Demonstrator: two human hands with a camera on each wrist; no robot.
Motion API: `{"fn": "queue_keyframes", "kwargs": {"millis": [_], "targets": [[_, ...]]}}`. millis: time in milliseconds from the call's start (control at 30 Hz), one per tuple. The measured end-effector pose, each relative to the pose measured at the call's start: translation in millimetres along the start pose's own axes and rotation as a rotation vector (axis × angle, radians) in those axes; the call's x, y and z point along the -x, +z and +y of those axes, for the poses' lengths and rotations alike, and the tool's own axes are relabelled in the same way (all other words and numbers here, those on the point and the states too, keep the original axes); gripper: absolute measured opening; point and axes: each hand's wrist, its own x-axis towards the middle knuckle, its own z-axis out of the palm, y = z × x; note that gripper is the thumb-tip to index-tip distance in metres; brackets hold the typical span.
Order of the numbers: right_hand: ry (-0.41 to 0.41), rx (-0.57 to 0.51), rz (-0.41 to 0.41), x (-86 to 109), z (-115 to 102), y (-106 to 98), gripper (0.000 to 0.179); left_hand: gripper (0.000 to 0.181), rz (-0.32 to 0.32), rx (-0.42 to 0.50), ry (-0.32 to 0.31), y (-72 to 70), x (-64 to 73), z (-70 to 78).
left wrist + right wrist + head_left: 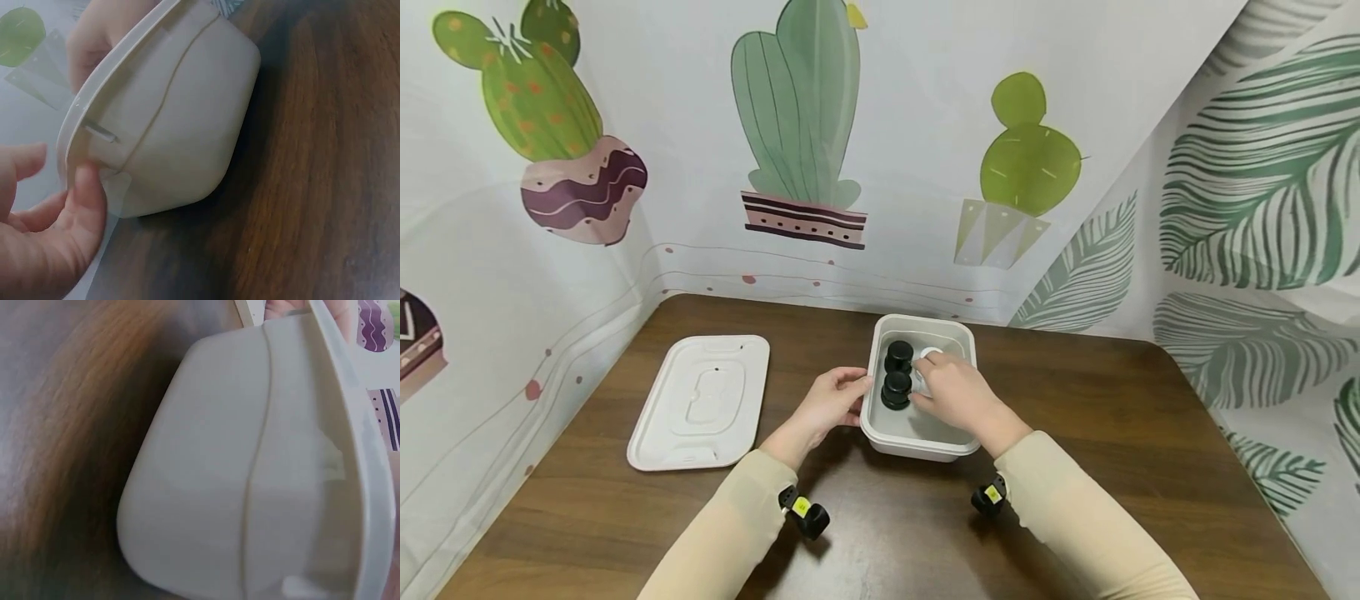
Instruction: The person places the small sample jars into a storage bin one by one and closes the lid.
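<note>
A pale grey plastic box (917, 446) stands uncovered on the table. My left hand (835, 404) holds its left side, the thumb at the rim and the fingers against the outer wall below, as the left wrist view shows. Two black-topped containers (897, 390) stand one behind the other along the box's left inside. Reaching in from the right, my right hand (958, 390) has its fingers curled round a white round-topped container (931, 352), mostly hidden by the hand. The right wrist view shows mainly the box's outer wall (194, 462); the right fingers are hidden there.
A flat white lid (700, 404) lies on the brown wooden table (1075, 467), left of the box. Behind the table hangs a white cloth (917, 167) printed with cacti and leaves. Each wrist wears a small black camera (805, 510).
</note>
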Motion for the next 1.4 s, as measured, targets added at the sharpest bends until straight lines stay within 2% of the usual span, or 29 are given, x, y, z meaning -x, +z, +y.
{"fn": "queue_keyframes", "kwargs": {"millis": [67,200,300,400,600,867,1133,1400], "targets": [[0.009,-0.009,-0.012,-1.1,-1.8,-1.8,0.047,0.046,0.008,-0.079,0.025,-1.7,1.5,1.9],[0.024,-0.019,-0.033,-3.2,-5.7,-6.2,0.052,0.060,0.028,-0.291,0.139,-8.0,6.5,6.5],[0.033,-0.035,-0.042,-5.0,-9.2,-9.1,0.055,0.067,0.043,-0.420,0.201,-15.5,9.2,8.4],[0.035,-0.046,-0.043,-7.5,-12.7,-10.4,0.056,0.067,0.053,-0.528,0.228,-24.6,11.1,9.4],[0.025,-0.074,-0.025,-13.0,-18.6,-12.2,0.057,0.069,0.098,-0.678,0.254,-43.5,13.5,8.4],[0.021,-0.097,-0.032,-17.4,-29.7,-13.8,0.057,0.069,0.152,-0.725,0.255,-69.1,21.4,2.9],[-0.026,-0.151,-0.007,-25.9,-44.2,-14.9,0.056,0.069,0.169,-0.700,0.166,-91.7,29.0,-4.8],[-0.040,-0.200,-0.002,-32.6,-58.2,-15.6,0.057,0.063,0.209,-0.726,0.195,-104.7,32.7,-6.5]]}}
